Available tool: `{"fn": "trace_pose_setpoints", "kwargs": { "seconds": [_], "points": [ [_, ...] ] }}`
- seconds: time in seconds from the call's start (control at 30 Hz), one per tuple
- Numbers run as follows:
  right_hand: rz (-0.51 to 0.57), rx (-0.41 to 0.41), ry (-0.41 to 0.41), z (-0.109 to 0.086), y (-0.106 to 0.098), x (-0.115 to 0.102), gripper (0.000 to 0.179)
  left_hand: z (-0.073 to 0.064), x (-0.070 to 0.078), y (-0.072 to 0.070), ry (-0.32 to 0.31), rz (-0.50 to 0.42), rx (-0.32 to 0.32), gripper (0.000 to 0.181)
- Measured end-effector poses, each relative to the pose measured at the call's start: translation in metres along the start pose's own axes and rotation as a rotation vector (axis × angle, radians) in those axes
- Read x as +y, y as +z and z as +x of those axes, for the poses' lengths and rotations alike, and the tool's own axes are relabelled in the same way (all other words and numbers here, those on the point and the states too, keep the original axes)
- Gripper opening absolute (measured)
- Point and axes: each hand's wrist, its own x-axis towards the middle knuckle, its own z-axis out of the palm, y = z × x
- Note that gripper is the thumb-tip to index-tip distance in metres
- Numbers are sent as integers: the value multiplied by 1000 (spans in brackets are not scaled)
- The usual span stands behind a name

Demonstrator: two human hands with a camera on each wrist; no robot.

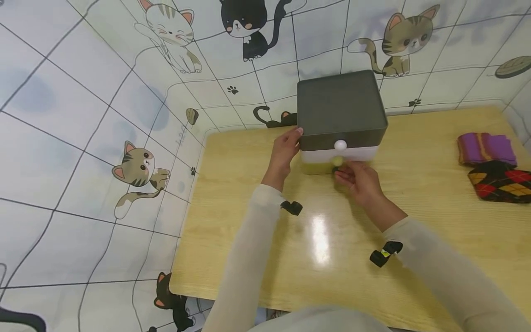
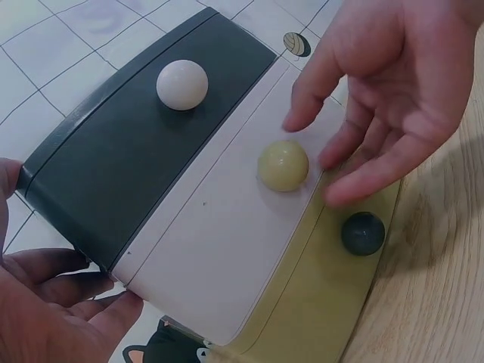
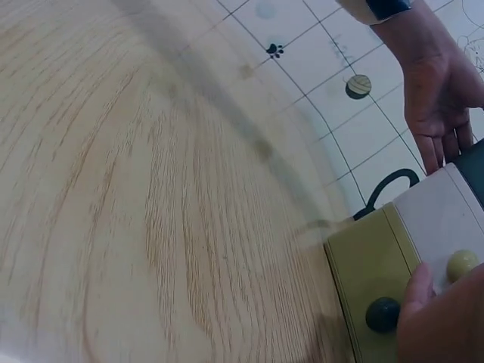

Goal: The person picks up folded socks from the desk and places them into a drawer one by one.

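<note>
A small three-drawer box (image 1: 340,106) stands at the back of the table, with a dark green top drawer (image 2: 136,144), a pale pink middle drawer (image 2: 219,249) and an olive-yellow bottom drawer (image 2: 325,280). Round knobs mark the fronts: white (image 2: 181,85), yellow-green (image 2: 283,165) and dark green (image 2: 363,233). All three drawers look closed. My left hand (image 1: 284,154) rests against the box's left side, fingers fairly straight and near the front corner. In front of the lower drawers is my right hand (image 1: 362,182), its fingers apart and loosely bent beside the yellow-green and dark green knobs, gripping neither.
Folded purple cloth (image 1: 487,148) and a black, red and yellow diamond-patterned folded cloth (image 1: 502,182) lie at the table's right. A wall covering with cats (image 1: 244,27) rises right behind the box. The wooden table (image 1: 232,193) ends at its left edge.
</note>
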Motion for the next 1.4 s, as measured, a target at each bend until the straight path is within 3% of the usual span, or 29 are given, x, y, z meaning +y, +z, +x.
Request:
{"fn": "trace_pose_setpoints", "kwargs": {
  "seconds": [0.17, 0.33, 0.53, 0.9, 1.17, 1.4],
  "points": [
    [110, -3, 35, 2, -1, 9, 8, -3, -12, 4, -21, -6, -11, 48],
    [157, 9, 47, 1, 8, 11, 6, -2, -12, 7, -13, -9, -6, 49],
    [75, 41, 3, -6, 7, 16, 8, -4, -9, 6, -28, -2, -21, 50],
    [-12, -31, -43, -40, -1, 35, 9, 2, 1, 1, -28, 53, -25, 55],
    [-123, -73, -39, -63, -13, 49, 10, 2, 4, -1, -41, 47, -26, 54],
    [-127, -58, -29, -77, -19, 57, 8, 2, 2, 0, -44, 54, -22, 54]
  ]
}}
